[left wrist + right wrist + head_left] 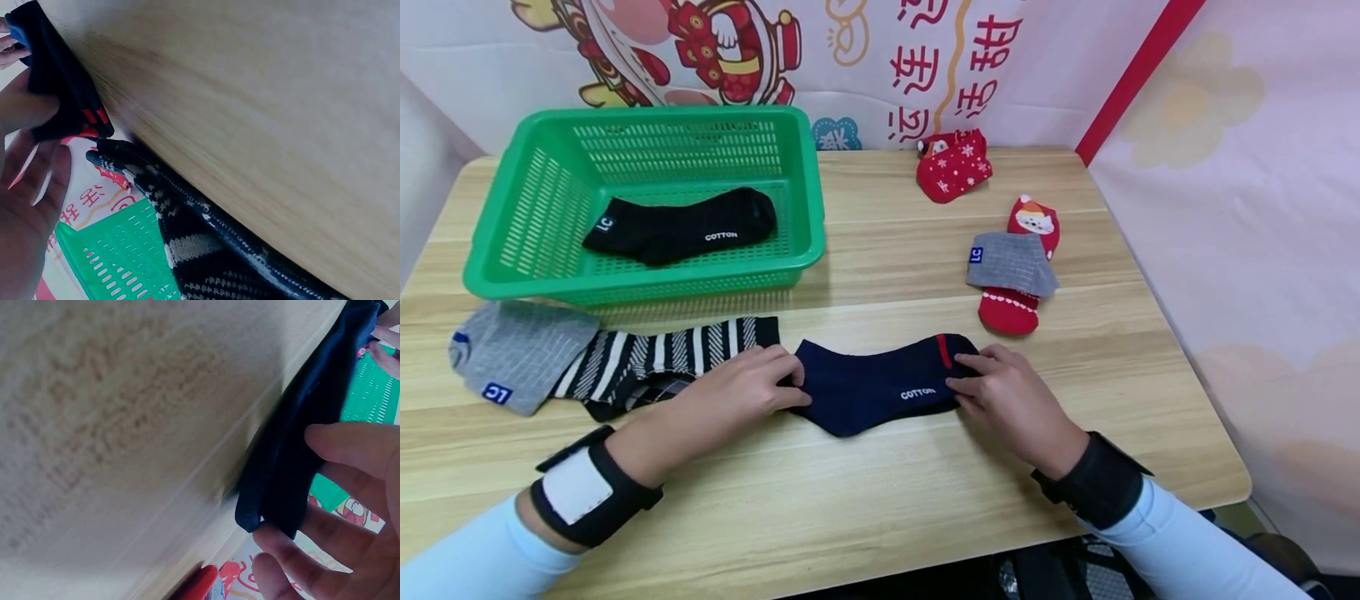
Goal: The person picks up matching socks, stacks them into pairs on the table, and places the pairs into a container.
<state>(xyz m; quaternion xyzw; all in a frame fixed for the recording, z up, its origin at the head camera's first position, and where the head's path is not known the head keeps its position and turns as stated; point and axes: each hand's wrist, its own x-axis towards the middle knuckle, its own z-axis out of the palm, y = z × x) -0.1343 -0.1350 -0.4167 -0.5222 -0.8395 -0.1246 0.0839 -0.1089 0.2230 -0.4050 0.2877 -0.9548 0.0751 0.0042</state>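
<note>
A navy sock (872, 379) marked COTTON, with a red stripe near its right end, stretches across the middle of the table between both hands. My left hand (748, 383) pinches its left end. At the opposite end, my right hand (1018, 404) grips it between thumb and fingers; the right wrist view shows the thumb on one face of the navy sock (294, 431). Red marks show on the sock (59, 81) in the left wrist view. Just beyond the left hand lies a black-and-white striped sock (662, 354), partly overlapped by a grey sock (538, 350).
A green basket (647, 287) at the back left holds a black sock (685, 225). Toward the right lie a red snowflake-patterned sock (953, 167) and a grey sock (1009, 262) across a red one (1009, 312). A printed cloth (1037, 75) hangs behind the table.
</note>
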